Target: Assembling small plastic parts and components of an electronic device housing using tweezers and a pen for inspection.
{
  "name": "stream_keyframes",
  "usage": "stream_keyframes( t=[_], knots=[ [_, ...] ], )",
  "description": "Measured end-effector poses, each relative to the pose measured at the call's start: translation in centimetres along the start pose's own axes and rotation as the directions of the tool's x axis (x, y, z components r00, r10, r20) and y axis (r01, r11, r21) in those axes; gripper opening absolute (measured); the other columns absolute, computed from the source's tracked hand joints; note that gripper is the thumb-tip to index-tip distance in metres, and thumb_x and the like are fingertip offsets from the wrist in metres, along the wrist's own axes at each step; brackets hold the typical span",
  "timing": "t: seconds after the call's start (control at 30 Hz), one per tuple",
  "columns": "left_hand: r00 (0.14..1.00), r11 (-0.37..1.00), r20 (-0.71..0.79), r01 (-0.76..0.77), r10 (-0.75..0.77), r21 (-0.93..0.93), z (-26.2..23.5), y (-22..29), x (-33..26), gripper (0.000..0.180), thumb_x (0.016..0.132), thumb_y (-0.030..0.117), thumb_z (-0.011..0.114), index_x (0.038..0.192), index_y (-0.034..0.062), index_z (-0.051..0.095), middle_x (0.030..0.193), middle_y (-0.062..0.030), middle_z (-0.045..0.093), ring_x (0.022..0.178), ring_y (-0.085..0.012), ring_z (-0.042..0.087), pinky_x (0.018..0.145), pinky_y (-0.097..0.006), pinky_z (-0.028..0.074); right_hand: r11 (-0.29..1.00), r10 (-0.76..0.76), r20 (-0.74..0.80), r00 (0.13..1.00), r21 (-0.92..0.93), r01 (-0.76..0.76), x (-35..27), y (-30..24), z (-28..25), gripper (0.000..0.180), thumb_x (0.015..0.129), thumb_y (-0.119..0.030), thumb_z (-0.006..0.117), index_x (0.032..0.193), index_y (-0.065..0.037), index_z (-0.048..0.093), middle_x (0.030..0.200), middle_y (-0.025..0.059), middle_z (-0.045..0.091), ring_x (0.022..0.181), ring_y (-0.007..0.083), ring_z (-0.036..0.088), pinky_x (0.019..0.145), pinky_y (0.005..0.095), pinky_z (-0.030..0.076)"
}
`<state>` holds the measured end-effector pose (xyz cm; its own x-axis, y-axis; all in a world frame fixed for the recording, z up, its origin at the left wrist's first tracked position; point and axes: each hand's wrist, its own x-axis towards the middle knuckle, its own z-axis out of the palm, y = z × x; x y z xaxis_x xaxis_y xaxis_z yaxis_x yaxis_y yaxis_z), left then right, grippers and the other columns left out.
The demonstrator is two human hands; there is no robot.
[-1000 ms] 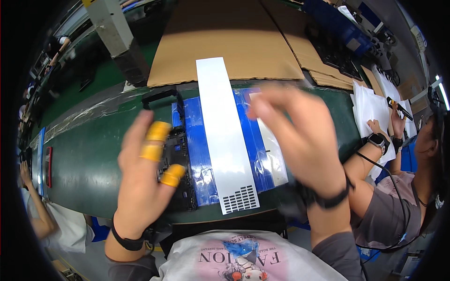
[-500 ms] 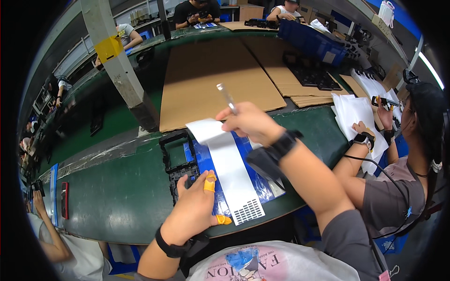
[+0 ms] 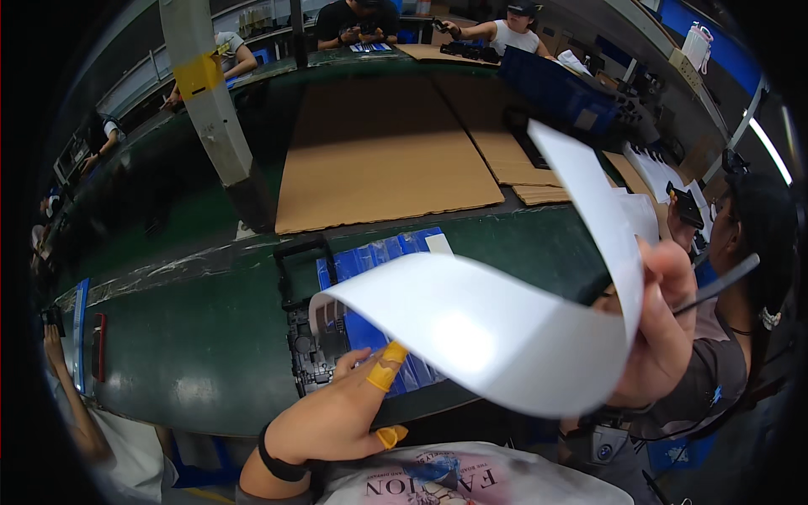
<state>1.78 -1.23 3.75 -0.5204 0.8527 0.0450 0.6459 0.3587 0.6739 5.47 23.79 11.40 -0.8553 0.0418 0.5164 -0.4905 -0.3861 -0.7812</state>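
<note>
A long white paper strip (image 3: 471,324) curls through the air above the table, blurred in places. My right hand (image 3: 665,337) pinches it at the right, and a thin pen-like rod (image 3: 724,280) sticks out from the same fingers. Small dark marks show at the strip's curled left end. My left hand (image 3: 337,412) is palm down with fingers apart, yellow finger cots on two of them, its index tip by the strip's lower edge. Beyond it lie a blue plastic-covered sheet (image 3: 383,251), a black open frame (image 3: 290,273) and a black moulded part (image 3: 310,353).
Brown cardboard sheets (image 3: 379,160) cover the green table's middle. A post (image 3: 206,109) stands to their left, and a blue crate (image 3: 555,88) sits at the far right. A co-worker (image 3: 732,252) is close on my right; other people sit across the table.
My right hand has swung right and nearer, lifting the strip off the blue sheet into a large curl. The left hand has shifted slightly down and stays open.
</note>
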Motion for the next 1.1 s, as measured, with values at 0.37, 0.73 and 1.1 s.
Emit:
stream_keyframes(
  t=[0.37, 0.73, 1.1],
  knots=[
    [0.754, 0.996, -0.652, -0.087, 0.083, 0.027, -5.5, 0.2, 2.1, 0.097, 0.055, 0.015, 0.077, 0.129, 0.0015, 0.015, 0.122, -0.0139, 0.037, 0.101, -0.0193, 0.046, 0.085, -0.030, 0.036, 0.990, 0.064, 0.166, 0.984, -0.137, -0.041, 5.6, 1.2, 5.0, 0.030, 0.084, -0.009, 0.039, 0.112, 0.002, 0.042, 0.084, 0.0085, 0.055, 0.035, -0.0007, 0.028, 0.038, 0.0152, 0.026],
    [0.870, 0.467, -0.480, -0.381, -0.112, -0.798, 0.8, 1.3, 2.7, 0.092, 0.066, -0.004, 0.064, 0.131, 0.0106, 0.000, 0.104, -0.0137, 0.051, 0.100, -0.0189, 0.048, 0.088, -0.033, 0.034, 0.890, -0.283, 0.007, 0.959, -0.371, 0.266, 10.1, 3.3, 5.0, 0.020, 0.081, -0.001, 0.043, 0.097, 0.005, 0.053, 0.067, 0.0026, 0.051, 0.040, 0.0009, 0.031, 0.040, 0.0152, 0.024],
    [0.606, 0.772, -0.667, -0.132, -0.434, -0.622, 5.8, -0.6, 3.8, 0.032, 0.072, -0.003, 0.058, 0.103, -0.0010, 0.051, 0.080, -0.0119, 0.059, 0.069, -0.0129, 0.058, 0.061, -0.023, 0.046, 0.696, -0.296, -0.061, 0.953, -0.697, 0.172, 16.4, 13.5, -0.9, 0.012, 0.078, -0.001, 0.046, 0.080, -0.001, 0.058, 0.061, 0.0014, 0.052, 0.049, 0.0070, 0.045, 0.045, 0.0211, 0.036]
  ],
)
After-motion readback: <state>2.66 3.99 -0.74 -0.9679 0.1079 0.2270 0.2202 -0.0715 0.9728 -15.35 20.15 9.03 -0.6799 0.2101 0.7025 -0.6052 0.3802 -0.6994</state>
